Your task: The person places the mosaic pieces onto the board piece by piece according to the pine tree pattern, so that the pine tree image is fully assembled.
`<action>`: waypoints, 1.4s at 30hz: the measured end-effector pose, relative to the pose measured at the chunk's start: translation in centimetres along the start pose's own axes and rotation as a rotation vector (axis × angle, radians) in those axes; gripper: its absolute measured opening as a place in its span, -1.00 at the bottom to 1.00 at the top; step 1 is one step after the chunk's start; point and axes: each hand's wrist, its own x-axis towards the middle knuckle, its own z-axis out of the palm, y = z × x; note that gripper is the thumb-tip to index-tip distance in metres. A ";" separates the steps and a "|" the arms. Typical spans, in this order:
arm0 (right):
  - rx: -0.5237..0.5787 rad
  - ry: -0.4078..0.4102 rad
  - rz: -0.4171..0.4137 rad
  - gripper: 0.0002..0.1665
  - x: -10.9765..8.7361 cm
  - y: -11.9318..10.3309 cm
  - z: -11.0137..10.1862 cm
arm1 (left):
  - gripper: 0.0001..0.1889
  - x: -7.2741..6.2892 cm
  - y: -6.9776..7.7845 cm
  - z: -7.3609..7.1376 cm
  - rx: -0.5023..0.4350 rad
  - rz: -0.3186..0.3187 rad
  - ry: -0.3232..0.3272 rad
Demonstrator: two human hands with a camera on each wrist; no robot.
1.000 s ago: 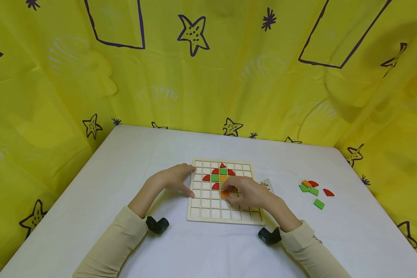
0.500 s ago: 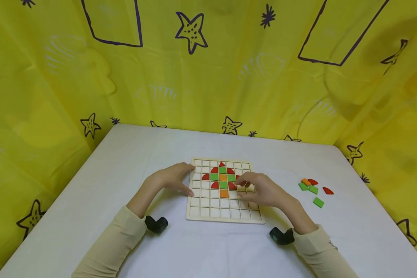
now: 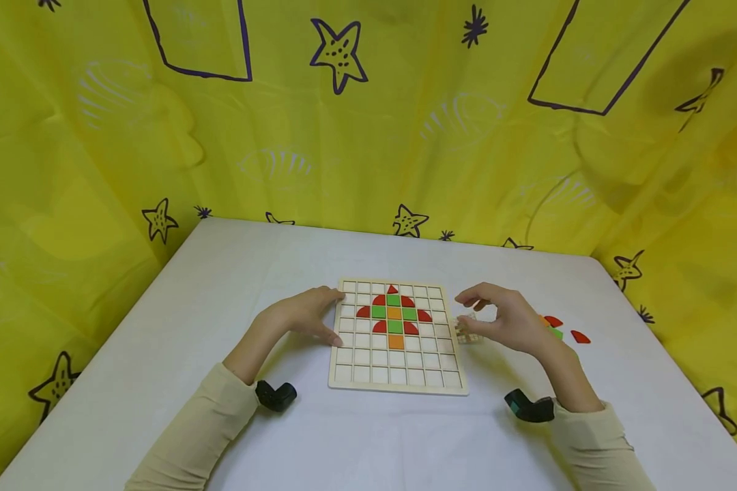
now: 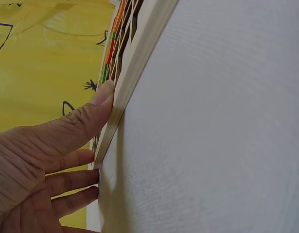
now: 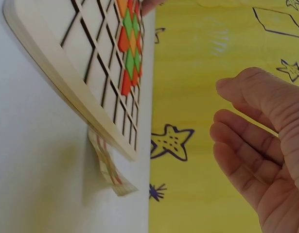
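Note:
A wooden grid board (image 3: 356,374) lies on the table, with flat red, green and orange pieces set in its squares. An orange square (image 3: 396,341) sits lowest in that pattern, a red triangle (image 3: 392,290) at its top. My left hand (image 3: 301,315) rests against the board's left edge; in the left wrist view its thumb (image 4: 88,116) touches the rim. Beyond the board's right edge, my right hand (image 3: 506,320) hovers with loosely bent fingers and nothing in them. Below it, a small patterned card (image 5: 110,167) sticks out from beside the board, partly covered in the head view.
Loose pieces lie to the right, partly hidden behind my right hand, among them a red quarter-round piece (image 3: 580,337). A yellow patterned curtain (image 3: 368,136) encloses the white table (image 3: 344,436) at the back and sides.
My right hand has left the orange square on the board and moved right, past the edge, towards the loose pieces. The left hand stays at the left edge.

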 end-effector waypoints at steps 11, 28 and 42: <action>-0.076 0.025 0.081 -0.64 -1.4 1.2 -2.8 | 0.02 0.1 0.1 -0.1 0.008 -0.002 -0.002; 0.011 -0.094 0.282 -0.73 -3.9 4.6 -5.9 | 0.02 -0.2 0.2 -0.1 0.001 -0.006 -0.001; 0.121 -0.140 0.597 -0.51 -7.4 7.3 -8.2 | 0.02 -0.3 0.3 -0.1 0.005 -0.008 0.000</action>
